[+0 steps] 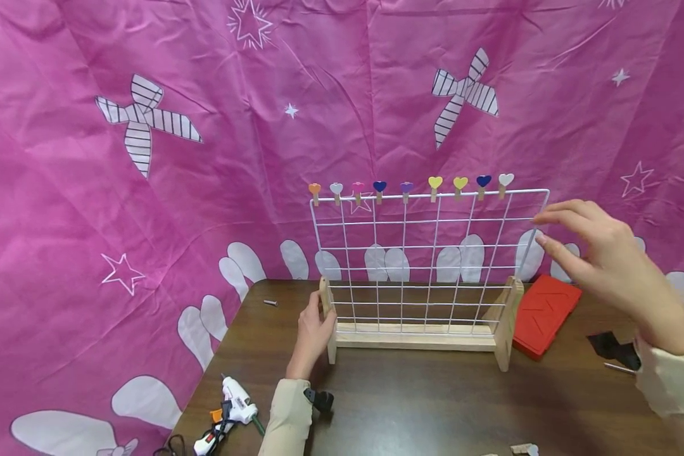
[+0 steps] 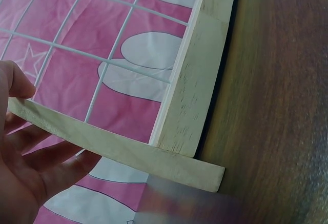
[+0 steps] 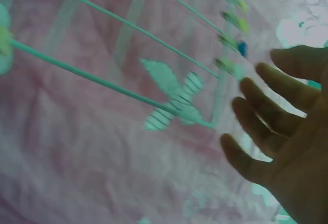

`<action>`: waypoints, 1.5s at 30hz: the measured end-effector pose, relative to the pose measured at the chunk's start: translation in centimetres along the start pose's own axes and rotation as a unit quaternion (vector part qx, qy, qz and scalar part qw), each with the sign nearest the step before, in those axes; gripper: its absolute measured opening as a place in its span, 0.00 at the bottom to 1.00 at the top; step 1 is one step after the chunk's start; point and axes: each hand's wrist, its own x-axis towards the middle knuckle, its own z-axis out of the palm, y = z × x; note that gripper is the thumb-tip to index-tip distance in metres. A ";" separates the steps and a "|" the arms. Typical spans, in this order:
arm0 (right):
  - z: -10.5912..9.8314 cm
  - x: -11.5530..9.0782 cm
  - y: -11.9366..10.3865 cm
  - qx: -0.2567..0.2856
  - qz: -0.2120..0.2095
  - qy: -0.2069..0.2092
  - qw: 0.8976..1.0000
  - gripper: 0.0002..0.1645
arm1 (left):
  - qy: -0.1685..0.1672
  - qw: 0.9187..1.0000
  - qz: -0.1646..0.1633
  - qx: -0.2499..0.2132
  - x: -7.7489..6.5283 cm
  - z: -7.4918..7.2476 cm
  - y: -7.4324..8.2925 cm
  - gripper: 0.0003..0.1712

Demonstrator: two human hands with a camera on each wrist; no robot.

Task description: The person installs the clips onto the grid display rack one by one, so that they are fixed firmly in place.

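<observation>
A white wire grid [image 1: 417,246] stands upright in a wooden stand [image 1: 416,342]. Small clothespins with coloured hearts [image 1: 436,182] line its top bar, in orange, white, pink, blue, purple and yellow. My left hand [image 1: 312,329] holds the stand's left wooden upright. In the left wrist view its thumb lies on one side of the wooden upright [image 2: 118,149] and the fingers on the other. My right hand [image 1: 604,247] hovers beside the grid's upper right edge, holding nothing. The right wrist view shows its fingers [image 3: 261,106] spread and apart from the wire.
On the table [image 1: 410,399], a red case [image 1: 547,313] lies behind the stand's right end. A white glue gun [image 1: 238,402] with a cord sits at the front left. A small metal rod [image 1: 270,303] lies at the back left, and a loose clothespin [image 1: 524,449] near the front edge.
</observation>
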 end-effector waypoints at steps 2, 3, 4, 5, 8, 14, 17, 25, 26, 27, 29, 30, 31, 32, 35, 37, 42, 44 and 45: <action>0.7 -1.5 -0.2 0.008 0.002 0.015 1.000 0.15 | 0.000 1.000 0.001 0.000 0.0 0.0 0.0 0.24; 1.1 -2.3 -0.3 0.011 0.002 0.020 1.000 0.13 | 0.001 1.000 0.002 0.000 0.0 -0.1 0.1 0.24; 1.4 -3.0 -0.5 0.016 0.003 0.027 0.999 0.13 | 0.000 1.000 0.002 -0.001 0.0 -0.1 0.1 0.24; 1.8 -3.8 -0.6 0.021 0.004 0.032 0.999 0.13 | 0.001 1.000 0.001 0.000 0.0 -0.1 0.2 0.24; 2.9 -6.0 -1.1 0.031 0.006 0.036 0.999 0.14 | 0.001 1.000 0.000 0.003 0.0 -0.2 0.3 0.24; 5.0 -10.7 -1.8 0.050 0.007 -0.019 0.999 0.10 | 0.004 1.000 -0.002 0.009 0.0 0.0 0.2 0.24; 6.2 -13.3 -2.2 0.052 0.009 -0.059 0.997 0.12 | 0.006 1.000 -0.001 0.005 -0.1 -0.1 0.1 0.24; 8.2 -20.4 -3.0 -0.002 0.022 -0.202 0.979 0.19 | 0.012 1.000 0.001 -0.001 -0.2 -0.1 0.0 0.24; 8.3 -21.0 -2.9 0.006 0.027 -0.232 0.972 0.17 | 0.011 1.000 0.001 -0.001 -0.2 0.0 0.0 0.24; 8.3 -21.5 -2.7 0.018 0.036 -0.267 0.963 0.15 | 0.010 1.000 0.001 -0.001 -0.2 0.0 0.0 0.24; 8.4 -22.3 -2.2 0.043 0.063 -0.337 0.938 0.13 | 0.010 1.000 0.000 -0.003 -0.1 0.0 0.0 0.24; 8.4 -22.6 -2.0 0.051 0.074 -0.365 0.927 0.12 | 0.011 1.000 0.000 -0.004 -0.1 0.0 0.0 0.24; 8.5 -22.8 -1.9 0.060 0.087 -0.391 0.914 0.11 | 0.011 1.000 -0.001 -0.005 -0.1 0.0 0.0 0.24; 8.6 -23.0 -1.8 0.068 0.098 -0.411 0.904 0.10 | 0.012 1.000 -0.001 -0.005 -0.1 0.0 -0.1 0.24; 8.9 -23.2 -1.6 0.084 0.114 -0.440 0.887 0.11 | 0.014 1.000 -0.002 -0.003 -0.2 0.0 -0.2 0.25; 9.1 -23.3 -1.5 0.092 0.127 -0.454 0.877 0.11 | 0.012 1.000 -0.004 -0.003 -0.2 -0.1 -0.3 0.25; 9.5 -23.5 -1.4 0.090 0.135 -0.459 0.873 0.11 | 0.011 1.000 0.000 -0.006 -0.2 0.0 -0.2 0.24; 9.6 -23.6 -1.4 0.091 0.139 -0.461 0.872 0.11 | 0.011 1.000 0.005 -0.007 -0.2 0.1 -0.2 0.24; 9.6 -23.6 -1.4 0.092 0.141 -0.462 0.871 0.11 | 0.012 1.000 0.006 -0.008 -0.2 0.1 -0.2 0.25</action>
